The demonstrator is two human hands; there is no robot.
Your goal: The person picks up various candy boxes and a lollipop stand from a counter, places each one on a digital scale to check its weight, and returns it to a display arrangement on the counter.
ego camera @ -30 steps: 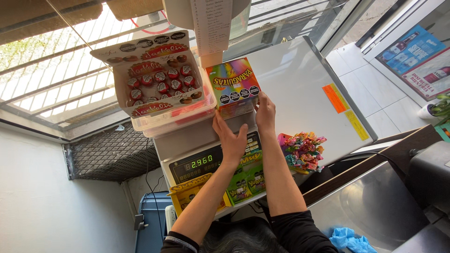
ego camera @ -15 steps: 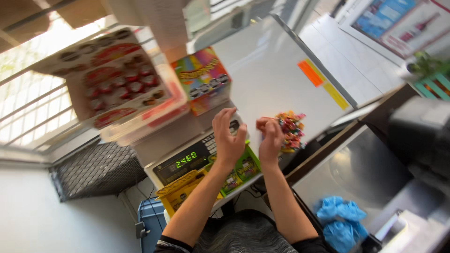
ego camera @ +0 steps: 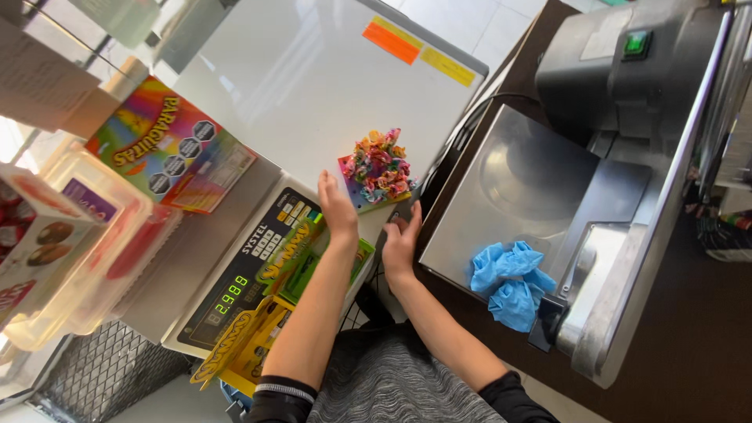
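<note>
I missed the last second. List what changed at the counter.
Both hands came down off the rainbow candy box. The left hand now lies open on the scale's edge and the right hand beside the colourful candy bundle. Box, bundle and blue gloves stayed put.

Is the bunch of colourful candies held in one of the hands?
No, the bunch of colourful candies lies on the white surface, apart from the open left hand and the right hand.

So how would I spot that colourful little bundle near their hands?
Find the big white lid with the orange and yellow stickers. At its near edge, just beyond the left hand, sits a bundle of multicoloured wrapped sweets on a purple base, unlike the flat printed boxes nearby.
</note>
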